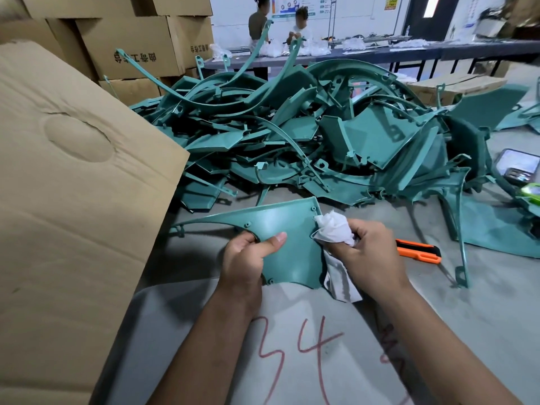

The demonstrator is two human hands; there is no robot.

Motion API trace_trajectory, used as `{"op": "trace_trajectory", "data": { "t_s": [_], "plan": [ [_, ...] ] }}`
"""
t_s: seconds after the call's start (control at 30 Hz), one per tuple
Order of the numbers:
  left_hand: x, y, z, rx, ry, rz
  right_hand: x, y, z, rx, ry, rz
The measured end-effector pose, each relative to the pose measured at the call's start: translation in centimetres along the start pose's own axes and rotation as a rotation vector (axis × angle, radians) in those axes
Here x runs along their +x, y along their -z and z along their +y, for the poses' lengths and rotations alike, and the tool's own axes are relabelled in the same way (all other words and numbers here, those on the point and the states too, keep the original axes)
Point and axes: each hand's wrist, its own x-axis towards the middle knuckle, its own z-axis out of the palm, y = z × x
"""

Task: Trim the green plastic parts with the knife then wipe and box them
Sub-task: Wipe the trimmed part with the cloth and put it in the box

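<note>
A grey bench (482,311) fills the lower half of the view, with red marks like "34" scrawled on it near the forearms. At the left a large open cardboard box (67,200) leans in, its flap covering the bench's left edge, and more cardboard boxes (128,45) are stacked behind it. Across the middle lies a big tangled heap of green plastic parts (306,133), curved strips and flat panels piled on one another, with a few more spread at the right edge. Far behind, two people stand at a long table.

In front of the heap, one green plastic part (280,229), a flat fin-shaped panel with a long thin tip pointing left, is held just above the bench. The left hand (248,258) grips its lower left edge, thumb laid flat on the top face and fingers curled underneath. The right hand (371,255) is clenched around a crumpled white cloth (334,226), which is pressed against the panel's right edge; a loose end of the cloth hangs below the hand.

Just right of the right hand an orange and black knife (418,250) lies on the bench, untouched. A phone (517,165) lies near the right edge of the bench.
</note>
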Motion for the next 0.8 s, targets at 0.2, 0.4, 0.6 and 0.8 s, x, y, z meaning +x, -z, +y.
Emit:
{"op": "trace_trajectory", "data": {
  "t_s": [0.2, 0.4, 0.6, 0.8],
  "plan": [
    [0.2, 0.4, 1.4, -0.132, 0.031, -0.041, -1.0, -0.6, -2.4, 0.219, 0.147, -0.103],
    [-0.6, 0.1, 1.0, 0.098, 0.086, -0.233, -1.2, -0.9, -3.0, 0.492, 0.051, 0.027],
    [-0.6, 0.0, 0.9, 0.119, 0.050, -0.227, -1.0, -0.2, -4.3, 0.674, -0.043, -0.059],
    [-0.7, -0.1, 0.7, 0.093, 0.027, -0.197, -0.5, -0.3, -3.1, 0.432, -0.035, 0.025]
  ]
}}
